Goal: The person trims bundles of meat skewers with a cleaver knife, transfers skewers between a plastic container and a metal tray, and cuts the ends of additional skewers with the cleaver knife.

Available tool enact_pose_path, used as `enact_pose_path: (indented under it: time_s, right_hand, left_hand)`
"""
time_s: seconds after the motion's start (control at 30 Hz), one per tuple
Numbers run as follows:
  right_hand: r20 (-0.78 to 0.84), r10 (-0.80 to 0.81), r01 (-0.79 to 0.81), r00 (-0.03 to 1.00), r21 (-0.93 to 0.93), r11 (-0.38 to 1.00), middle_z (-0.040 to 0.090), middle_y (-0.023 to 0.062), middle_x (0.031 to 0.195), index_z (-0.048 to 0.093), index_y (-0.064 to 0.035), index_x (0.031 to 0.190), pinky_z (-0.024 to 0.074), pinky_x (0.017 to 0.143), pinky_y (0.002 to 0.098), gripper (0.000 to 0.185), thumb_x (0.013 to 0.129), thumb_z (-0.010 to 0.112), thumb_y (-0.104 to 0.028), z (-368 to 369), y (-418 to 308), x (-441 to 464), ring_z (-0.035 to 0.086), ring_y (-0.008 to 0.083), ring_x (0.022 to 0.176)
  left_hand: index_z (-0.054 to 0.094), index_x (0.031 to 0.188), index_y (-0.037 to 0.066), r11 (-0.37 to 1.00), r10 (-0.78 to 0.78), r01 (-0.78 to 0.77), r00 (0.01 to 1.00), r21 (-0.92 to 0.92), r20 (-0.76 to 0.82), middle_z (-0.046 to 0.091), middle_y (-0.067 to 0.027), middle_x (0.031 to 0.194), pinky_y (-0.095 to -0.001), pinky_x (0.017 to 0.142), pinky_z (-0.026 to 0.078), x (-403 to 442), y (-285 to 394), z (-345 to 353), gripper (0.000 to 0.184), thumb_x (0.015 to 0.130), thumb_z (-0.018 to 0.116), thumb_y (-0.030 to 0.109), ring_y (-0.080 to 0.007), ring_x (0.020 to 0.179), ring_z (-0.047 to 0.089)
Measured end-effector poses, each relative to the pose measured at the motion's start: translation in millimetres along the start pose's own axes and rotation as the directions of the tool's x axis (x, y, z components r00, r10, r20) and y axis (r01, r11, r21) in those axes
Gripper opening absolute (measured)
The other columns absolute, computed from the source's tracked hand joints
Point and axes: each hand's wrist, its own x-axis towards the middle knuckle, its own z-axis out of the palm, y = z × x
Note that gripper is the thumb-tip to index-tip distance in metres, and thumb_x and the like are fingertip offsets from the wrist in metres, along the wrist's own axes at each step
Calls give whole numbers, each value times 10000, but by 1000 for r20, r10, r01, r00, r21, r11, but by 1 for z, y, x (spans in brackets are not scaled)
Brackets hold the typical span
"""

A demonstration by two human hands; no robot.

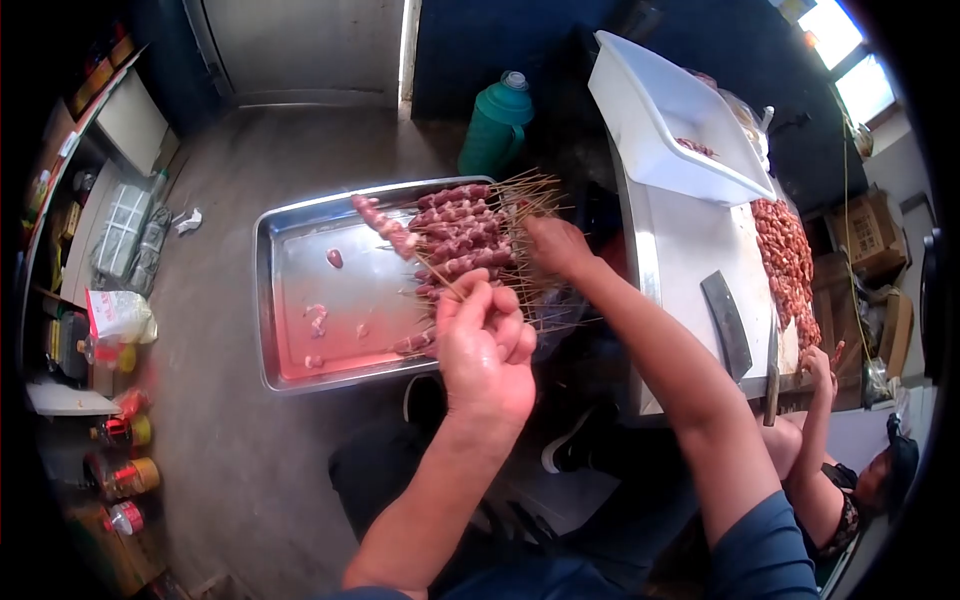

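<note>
My left hand (487,355) is closed around the bare stick of a meat skewer (385,227), held up over the metal tray (265,310). Raw meat pieces fill the skewer's far end, which points up and to the left. Many more skewers (465,240) lie stacked along the tray's right side, their bare sticks sticking out past its rim. At those stick ends is my right hand (558,246), fingers curled downward; what they grip is hidden. A few loose meat scraps (334,258) and reddish liquid are on the tray's bottom.
Right of me, a table holds a white plastic tub (680,130), a cleaver (727,325) and a heap of cut meat (785,260). Another person (825,480) sits beside it. A green thermos (497,125) stands behind the tray. Shelves with bottles (130,478) line the left.
</note>
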Motion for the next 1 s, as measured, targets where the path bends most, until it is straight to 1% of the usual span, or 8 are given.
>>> enact_pose_path:
  time_s: [0.03, 0.23, 0.47, 0.67, 0.73, 0.83, 0.97, 1.0]
  right_hand:
    - [62, -12, 12, 998, -8, 1000, 656, 229, 950, 537, -55, 1167, 498, 758, 518, 379, 790, 549, -90, 3, 1, 0, 626, 425, 886]
    - [113, 73, -66, 991, -60, 996, 670, 241, 960, 373, -65, 1394, 509, 804, 489, 629, 796, 570, -76, -2, -13, -1, 651, 405, 933]
    - [267, 112, -105, 957, -44, 994, 658, 254, 983, 298, -47, 1440, 490, 845, 504, 762, 756, 613, -165, -2, -19, 4, 635, 420, 959]
    - [260, 126, -109, 958, -80, 991, 654, 239, 1038, 465, -42, 1308, 511, 879, 453, 631, 736, 671, -208, -7, -19, 10, 634, 397, 1000]
    - [139, 72, -58, 988, -105, 993, 572, 229, 1235, 513, -48, 1263, 471, 957, 468, 689, 679, 768, -311, -15, -22, 10, 555, 388, 1159]
    - [226, 87, -57, 970, -137, 989, 438, 200, 1410, 488, -56, 1301, 388, 1043, 508, 865, 592, 844, -402, -18, -24, 8, 426, 389, 1300]
    - [187, 67, -35, 980, -170, 985, 404, 186, 1445, 463, -51, 1330, 323, 1074, 558, 973, 541, 874, -445, -7, -22, 5, 377, 381, 1342]
    - [274, 105, -52, 956, -193, 980, 331, 185, 1498, 394, -46, 1384, 294, 1093, 566, 1045, 538, 875, -427, -9, -23, 8, 305, 375, 1389]
  left_hand:
    - [519, 1028, 121, 1000, 17, -17, 1000, 4, -24, 579, -34, 746, -222, 438, 252, -1, 4, 3, 70, 985, 468, 97, -63, 434, 306]
    - [522, 1026, 108, 998, 68, -68, 998, -2, -13, 564, -21, 752, -229, 450, 252, -3, 29, 7, 81, 988, 452, 92, -70, 453, 300]
    - [554, 1024, 100, 994, 113, -113, 994, -4, 2, 573, -24, 756, -232, 458, 253, -1, 41, 3, 111, 986, 450, 85, -73, 458, 299]
    - [587, 1047, 81, 990, 135, -135, 991, -31, -2, 582, -42, 762, -236, 447, 231, 0, 43, 4, 144, 999, 454, 109, -73, 445, 292]
    - [588, 1045, 79, 990, 141, -141, 990, -19, -5, 577, -41, 761, -237, 447, 232, 0, 43, 4, 147, 999, 452, 107, -74, 446, 292]
    - [588, 1046, 78, 992, 127, -127, 992, -22, -5, 574, -39, 761, -238, 447, 231, 0, 42, 3, 148, 999, 451, 105, -74, 448, 293]
    - [589, 1044, 78, 990, 140, -140, 990, -15, -1, 576, -39, 760, -237, 448, 232, -1, 42, 3, 147, 999, 453, 105, -75, 451, 294]
    - [590, 1042, 77, 990, 142, -142, 990, -15, -1, 578, -39, 760, -237, 449, 233, -1, 42, 4, 147, 999, 453, 105, -74, 452, 294]
